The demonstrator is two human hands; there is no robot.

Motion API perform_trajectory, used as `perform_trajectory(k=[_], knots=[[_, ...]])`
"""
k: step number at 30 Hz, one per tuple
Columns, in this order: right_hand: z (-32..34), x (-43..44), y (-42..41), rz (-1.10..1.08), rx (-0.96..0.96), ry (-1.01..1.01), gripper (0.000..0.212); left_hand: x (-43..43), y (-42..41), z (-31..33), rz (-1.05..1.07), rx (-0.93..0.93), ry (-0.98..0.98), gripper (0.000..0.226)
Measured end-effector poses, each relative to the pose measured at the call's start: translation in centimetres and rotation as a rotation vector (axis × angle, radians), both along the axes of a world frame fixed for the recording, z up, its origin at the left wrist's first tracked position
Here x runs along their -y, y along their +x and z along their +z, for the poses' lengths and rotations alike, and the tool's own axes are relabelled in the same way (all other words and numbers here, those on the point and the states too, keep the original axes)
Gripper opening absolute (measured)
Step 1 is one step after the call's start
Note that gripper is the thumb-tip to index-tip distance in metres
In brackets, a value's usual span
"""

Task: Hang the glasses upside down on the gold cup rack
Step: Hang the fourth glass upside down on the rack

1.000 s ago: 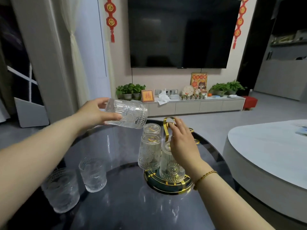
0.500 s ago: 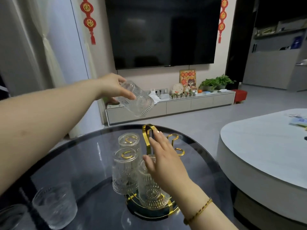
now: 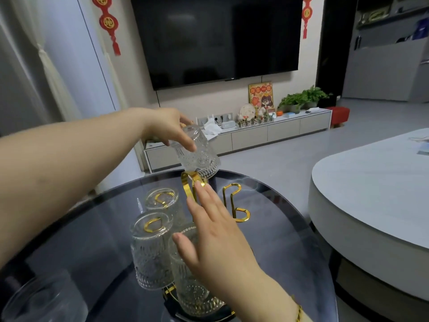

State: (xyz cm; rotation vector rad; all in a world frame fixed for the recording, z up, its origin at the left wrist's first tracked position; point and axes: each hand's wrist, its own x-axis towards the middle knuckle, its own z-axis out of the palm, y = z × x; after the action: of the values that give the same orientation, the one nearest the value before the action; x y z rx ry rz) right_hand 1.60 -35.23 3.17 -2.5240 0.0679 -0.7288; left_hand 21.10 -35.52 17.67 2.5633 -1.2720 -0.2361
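Glass tumbler [image 3: 197,156] tipped mouth-down in left hand [image 3: 166,125], above gold rack [image 3: 186,190].

Wall-mounted television [image 3: 216,36] above low cabinet [image 3: 255,135]

Soft, even indoor light falls on my hands, casting no hard shadows. The dark glass table [image 3: 111,231] carries pale reflections, brightest at its far rim. Beyond it the television [image 3: 216,36] shows faint glare. Wide-angle bending curves the edges; everything looks slightly soft.
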Motion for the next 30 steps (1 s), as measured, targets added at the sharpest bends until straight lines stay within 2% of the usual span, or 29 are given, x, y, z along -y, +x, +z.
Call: perform_trajectory(k=[7, 13, 21, 30], knots=[[0.2, -0.3, -0.2, -0.008, 0.005, 0.024, 0.06, 1.1, -1.2, -0.7, -0.072, 0.193, 0.181, 0.081], [0.4, -0.1, -0.4, 0.001, -0.011, 0.006, 0.061, 1.9, -1.2, -3.5, -0.087, 0.208, 0.288, 0.076], [0.2, 0.0, -0.3, 0.013, -0.014, 0.044, 0.06, 2.5, -0.5, -4.8, -0.066, 0.068, 0.347, 0.068], [-0.1, 0.1, -0.3, 0.033, -0.003, 0.075, 0.06, 3.6, -0.5, -5.4, -0.104, -0.064, 0.501, 0.062]])
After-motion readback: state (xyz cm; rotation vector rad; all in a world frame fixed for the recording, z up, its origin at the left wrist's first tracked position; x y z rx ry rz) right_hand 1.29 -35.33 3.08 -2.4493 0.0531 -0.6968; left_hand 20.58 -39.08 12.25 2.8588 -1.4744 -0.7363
